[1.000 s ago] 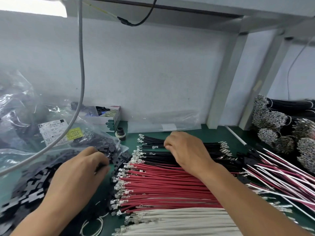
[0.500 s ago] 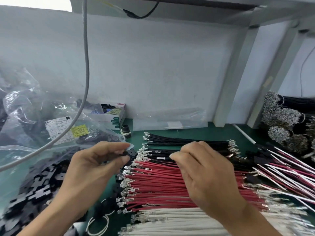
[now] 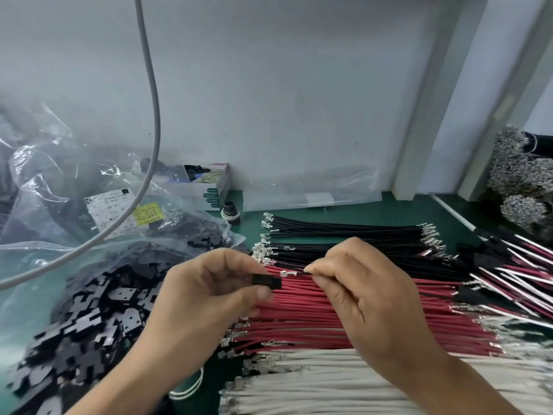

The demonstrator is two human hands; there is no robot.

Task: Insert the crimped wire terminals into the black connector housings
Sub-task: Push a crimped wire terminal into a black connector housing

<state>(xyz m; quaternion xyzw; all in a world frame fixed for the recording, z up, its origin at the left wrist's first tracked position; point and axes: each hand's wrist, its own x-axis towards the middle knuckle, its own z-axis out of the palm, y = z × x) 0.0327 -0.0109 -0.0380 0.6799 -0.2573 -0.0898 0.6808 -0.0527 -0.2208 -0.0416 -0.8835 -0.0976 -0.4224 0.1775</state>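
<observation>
With left hand (image 3: 209, 290) pinching black housing (image 3: 267, 280) and right hand (image 3: 359, 283) pinching black wire, line terminal (image 3: 288, 273) squarely with housing's cavity, then push straight.

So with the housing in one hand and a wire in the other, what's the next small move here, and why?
Probably bring the terminal slightly left and down into the black housing. The right hand pinches a black wire with its tip just short of the housing that the left hand holds; it is not yet inserted.

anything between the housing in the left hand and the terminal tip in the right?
Head view: nothing between housing and terminal, just a small open gap; red wires lie behind on the bench.
</observation>
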